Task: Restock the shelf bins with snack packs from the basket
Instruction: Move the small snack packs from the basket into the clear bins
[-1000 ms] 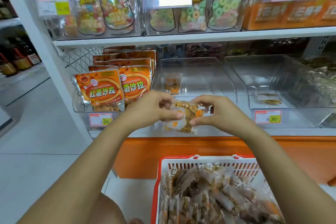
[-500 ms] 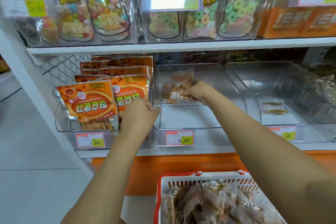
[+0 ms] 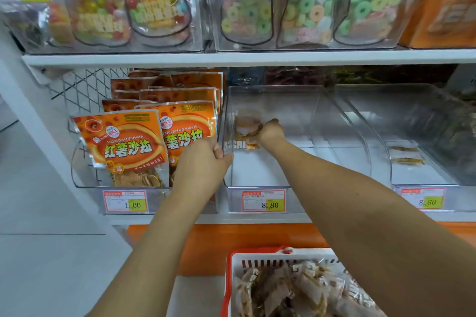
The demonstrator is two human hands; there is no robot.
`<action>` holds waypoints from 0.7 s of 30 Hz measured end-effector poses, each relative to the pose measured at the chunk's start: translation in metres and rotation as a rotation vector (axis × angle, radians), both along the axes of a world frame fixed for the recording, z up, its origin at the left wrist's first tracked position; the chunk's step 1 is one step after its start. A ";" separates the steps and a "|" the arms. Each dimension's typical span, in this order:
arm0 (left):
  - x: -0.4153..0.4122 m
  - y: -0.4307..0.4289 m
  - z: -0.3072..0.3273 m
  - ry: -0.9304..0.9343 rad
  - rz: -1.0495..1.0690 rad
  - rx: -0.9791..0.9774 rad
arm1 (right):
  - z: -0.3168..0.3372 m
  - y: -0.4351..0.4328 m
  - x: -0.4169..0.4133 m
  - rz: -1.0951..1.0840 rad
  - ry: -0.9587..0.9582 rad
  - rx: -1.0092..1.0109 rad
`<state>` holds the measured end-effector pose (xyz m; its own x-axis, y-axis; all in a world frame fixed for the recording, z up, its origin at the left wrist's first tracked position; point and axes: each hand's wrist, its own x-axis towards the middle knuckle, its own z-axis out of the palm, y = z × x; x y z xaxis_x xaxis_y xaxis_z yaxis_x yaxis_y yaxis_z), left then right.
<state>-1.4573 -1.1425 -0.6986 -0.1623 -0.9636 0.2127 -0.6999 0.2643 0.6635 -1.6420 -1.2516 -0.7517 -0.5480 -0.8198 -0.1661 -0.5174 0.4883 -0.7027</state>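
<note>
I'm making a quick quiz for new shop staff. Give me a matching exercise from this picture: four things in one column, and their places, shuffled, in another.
Things
1. snack pack
2. orange bags
3. ring candy bags
4. basket

Places
A. on the upper shelf
B. at the bottom of the view, below the shelves
C. standing in the left bin
D. held by the right hand inside the middle bin

Pairs: 1-D, 2-C, 3-A, 4-B.
</note>
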 end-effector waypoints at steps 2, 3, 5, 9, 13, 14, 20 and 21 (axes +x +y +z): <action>0.000 -0.001 -0.001 0.008 -0.007 0.004 | 0.001 -0.001 0.000 -0.013 -0.008 -0.010; 0.000 -0.001 -0.002 0.009 -0.010 0.007 | 0.001 -0.001 0.000 -0.004 -0.017 -0.005; 0.000 -0.002 -0.002 0.011 -0.011 0.010 | 0.004 0.002 0.000 0.023 -0.012 0.038; 0.002 0.003 0.000 0.010 -0.035 0.003 | 0.011 0.015 -0.003 0.133 -0.075 0.064; 0.006 0.017 0.001 0.023 -0.080 -0.010 | 0.037 0.053 0.004 0.236 0.146 -0.006; 0.006 0.022 0.000 0.013 -0.086 -0.022 | 0.045 0.065 0.007 0.296 0.241 -0.044; 0.005 0.055 -0.013 -0.146 -0.129 -0.002 | 0.058 0.167 0.023 0.460 0.261 -0.432; 0.004 0.060 -0.019 -0.217 -0.145 0.039 | 0.052 0.187 0.024 0.491 0.251 -0.461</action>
<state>-1.4533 -1.0825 -0.7177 -0.3372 -0.9337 0.1206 -0.7837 0.3494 0.5135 -1.6178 -1.0645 -0.6997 -0.0745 -0.9379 0.3387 -0.7742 -0.1597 -0.6125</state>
